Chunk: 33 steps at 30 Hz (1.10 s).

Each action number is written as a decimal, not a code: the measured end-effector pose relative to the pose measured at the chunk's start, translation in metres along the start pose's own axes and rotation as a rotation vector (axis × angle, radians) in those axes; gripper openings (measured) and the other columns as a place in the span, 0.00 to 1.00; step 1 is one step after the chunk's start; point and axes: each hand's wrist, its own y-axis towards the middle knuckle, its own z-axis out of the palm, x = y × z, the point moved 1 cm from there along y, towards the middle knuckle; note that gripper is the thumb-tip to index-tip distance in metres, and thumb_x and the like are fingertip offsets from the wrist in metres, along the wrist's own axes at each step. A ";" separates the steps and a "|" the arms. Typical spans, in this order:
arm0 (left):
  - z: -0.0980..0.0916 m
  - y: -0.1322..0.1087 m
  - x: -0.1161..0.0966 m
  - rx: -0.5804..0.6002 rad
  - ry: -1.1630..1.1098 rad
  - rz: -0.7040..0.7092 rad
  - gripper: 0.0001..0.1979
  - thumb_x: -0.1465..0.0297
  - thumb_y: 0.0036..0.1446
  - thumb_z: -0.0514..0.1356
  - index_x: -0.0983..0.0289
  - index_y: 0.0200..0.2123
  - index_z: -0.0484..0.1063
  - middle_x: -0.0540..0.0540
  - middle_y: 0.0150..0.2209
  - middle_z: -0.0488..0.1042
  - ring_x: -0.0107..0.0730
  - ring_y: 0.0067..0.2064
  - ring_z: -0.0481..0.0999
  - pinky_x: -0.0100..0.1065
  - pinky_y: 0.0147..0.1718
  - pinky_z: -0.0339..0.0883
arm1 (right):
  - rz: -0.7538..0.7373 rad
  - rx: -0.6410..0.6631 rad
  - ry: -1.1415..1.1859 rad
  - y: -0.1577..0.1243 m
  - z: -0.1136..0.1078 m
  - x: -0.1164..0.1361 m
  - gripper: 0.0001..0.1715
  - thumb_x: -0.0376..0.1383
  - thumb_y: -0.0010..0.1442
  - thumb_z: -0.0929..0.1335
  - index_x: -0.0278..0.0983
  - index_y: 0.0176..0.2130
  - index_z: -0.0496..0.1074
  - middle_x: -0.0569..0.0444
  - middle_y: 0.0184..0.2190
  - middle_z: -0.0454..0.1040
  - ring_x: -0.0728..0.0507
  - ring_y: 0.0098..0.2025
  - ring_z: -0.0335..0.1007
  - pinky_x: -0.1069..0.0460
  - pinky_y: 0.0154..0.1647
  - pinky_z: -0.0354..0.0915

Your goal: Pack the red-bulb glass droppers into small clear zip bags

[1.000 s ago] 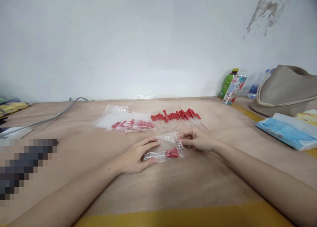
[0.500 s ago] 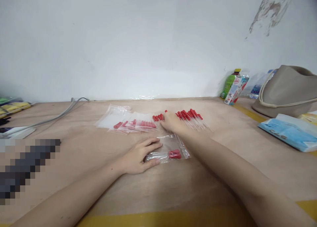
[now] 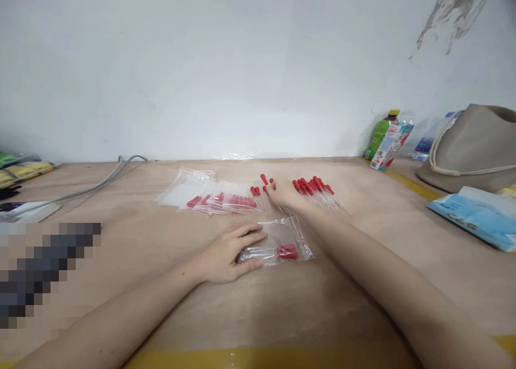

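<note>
A clear zip bag (image 3: 278, 229) holding a few red-bulbed droppers (image 3: 287, 252) lies on the table in front of me. My left hand (image 3: 234, 253) rests flat across its left part, fingers spread. Farther out, my right hand (image 3: 282, 194) has its fingers closed at the loose droppers, red bulbs poking out around the fingertips. How many it grips is hidden. Loose droppers (image 3: 310, 186) with clear stems lie fanned to its right, and a couple more (image 3: 255, 190) to its left. Left of those, several filled zip bags (image 3: 217, 197) overlap.
At the back left a grey cable (image 3: 108, 178) crosses the table. A green bottle (image 3: 379, 138) and a printed carton (image 3: 391, 146) stand by the wall at right. Near them are a grey-beige bag (image 3: 471, 149) and a blue packet (image 3: 475, 216).
My right hand has shifted slightly among the droppers, and some of them around its fingertips have moved apart. My left hand stays on the bag. The view has turned slightly.
</note>
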 end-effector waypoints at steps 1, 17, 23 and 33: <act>0.000 0.000 0.000 0.000 0.002 -0.001 0.27 0.56 0.59 0.53 0.56 0.60 0.55 0.56 0.61 0.54 0.44 0.60 0.55 0.47 0.57 0.53 | -0.013 -0.036 0.040 -0.004 -0.004 -0.008 0.18 0.39 0.60 0.57 0.31 0.34 0.70 0.44 0.33 0.73 0.44 0.37 0.69 0.52 0.36 0.61; -0.002 0.002 -0.002 -0.027 0.008 0.015 0.26 0.58 0.59 0.54 0.56 0.59 0.57 0.57 0.60 0.56 0.44 0.59 0.58 0.47 0.56 0.56 | 0.116 -0.206 1.011 -0.091 -0.014 -0.072 0.43 0.38 0.51 0.66 0.40 0.58 0.39 0.63 0.21 0.63 0.49 0.18 0.65 0.53 0.19 0.64; -0.003 0.002 -0.003 -0.010 0.005 -0.003 0.26 0.57 0.59 0.53 0.57 0.59 0.56 0.57 0.60 0.55 0.44 0.60 0.57 0.47 0.56 0.54 | 0.122 -0.111 1.148 -0.095 -0.004 -0.068 0.25 0.42 0.51 0.67 0.40 0.46 0.55 0.60 0.25 0.66 0.49 0.25 0.70 0.52 0.28 0.70; -0.004 0.002 -0.006 -0.044 -0.022 0.023 0.26 0.58 0.58 0.54 0.56 0.58 0.57 0.56 0.59 0.58 0.45 0.59 0.59 0.47 0.55 0.56 | 0.128 0.141 1.127 -0.099 -0.006 -0.074 0.20 0.39 0.47 0.72 0.36 0.40 0.67 0.55 0.28 0.72 0.50 0.27 0.70 0.51 0.34 0.70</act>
